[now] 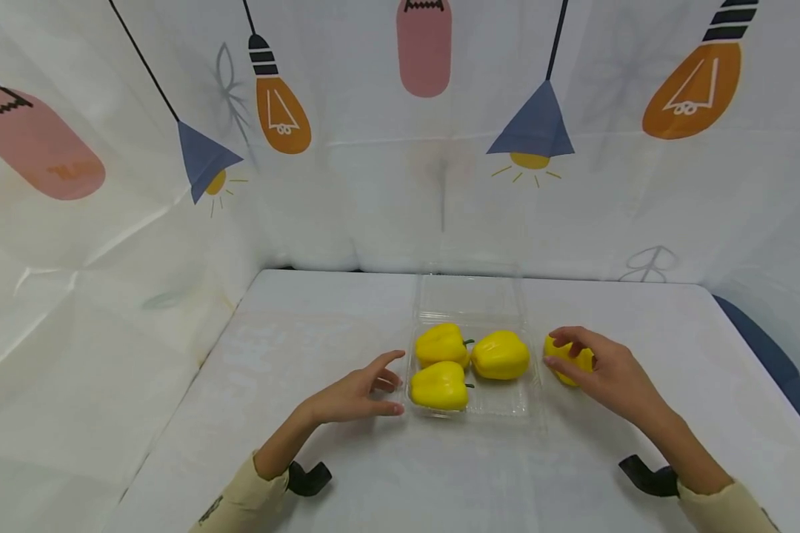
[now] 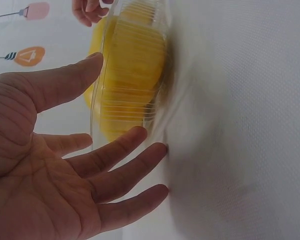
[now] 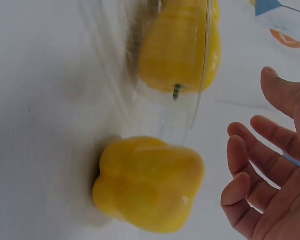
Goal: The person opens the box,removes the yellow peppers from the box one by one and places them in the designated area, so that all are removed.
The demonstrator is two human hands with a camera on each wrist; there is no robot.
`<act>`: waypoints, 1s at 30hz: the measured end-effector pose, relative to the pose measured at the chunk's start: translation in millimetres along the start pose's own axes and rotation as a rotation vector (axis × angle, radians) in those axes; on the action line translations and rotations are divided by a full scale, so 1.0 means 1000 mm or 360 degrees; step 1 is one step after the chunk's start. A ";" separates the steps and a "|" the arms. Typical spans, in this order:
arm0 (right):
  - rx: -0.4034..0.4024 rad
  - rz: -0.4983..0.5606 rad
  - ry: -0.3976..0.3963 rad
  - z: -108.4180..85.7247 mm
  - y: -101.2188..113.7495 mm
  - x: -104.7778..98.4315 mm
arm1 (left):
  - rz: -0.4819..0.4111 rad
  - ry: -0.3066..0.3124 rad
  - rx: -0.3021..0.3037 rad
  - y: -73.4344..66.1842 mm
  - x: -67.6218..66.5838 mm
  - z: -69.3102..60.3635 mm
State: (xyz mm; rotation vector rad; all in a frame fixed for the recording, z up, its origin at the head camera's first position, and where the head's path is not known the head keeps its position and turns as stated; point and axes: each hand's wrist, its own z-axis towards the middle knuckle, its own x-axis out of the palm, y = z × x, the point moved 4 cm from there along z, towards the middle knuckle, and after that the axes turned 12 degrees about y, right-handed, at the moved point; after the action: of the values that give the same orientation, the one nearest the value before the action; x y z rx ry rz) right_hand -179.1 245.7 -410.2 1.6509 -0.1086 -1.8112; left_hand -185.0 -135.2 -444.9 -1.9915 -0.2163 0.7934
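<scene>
Three yellow peppers, one of them the front pepper, lie in a clear plastic container. A fourth yellow pepper rests on the table right of the container. Over it hovers my right hand, its fingers bent loosely and, in the right wrist view, apart from the pepper. Beside the container's left wall, my left hand holds nothing, fingers spread; whether a fingertip touches the wall I cannot tell.
The container's transparent lid lies folded back behind it on the white table. A patterned white curtain hangs behind and to the left. Something dark blue stands past the table's right edge.
</scene>
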 end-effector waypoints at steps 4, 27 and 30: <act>-0.0007 -0.0015 -0.0012 0.002 0.007 0.006 | 0.0002 0.0000 0.0005 0.000 0.000 0.000; -0.0071 0.0025 0.0074 0.009 0.037 0.024 | 0.0011 0.0004 0.0002 -0.002 0.000 0.000; -0.0080 0.0005 0.0087 0.009 0.040 0.027 | 0.0010 0.0003 -0.0003 -0.001 0.000 0.000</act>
State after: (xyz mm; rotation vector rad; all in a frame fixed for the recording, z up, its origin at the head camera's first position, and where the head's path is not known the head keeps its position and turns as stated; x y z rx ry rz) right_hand -169.8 197.4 -412.5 1.6626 -0.0415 -1.7507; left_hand -184.3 -134.5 -443.8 -1.9956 -0.2098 0.7958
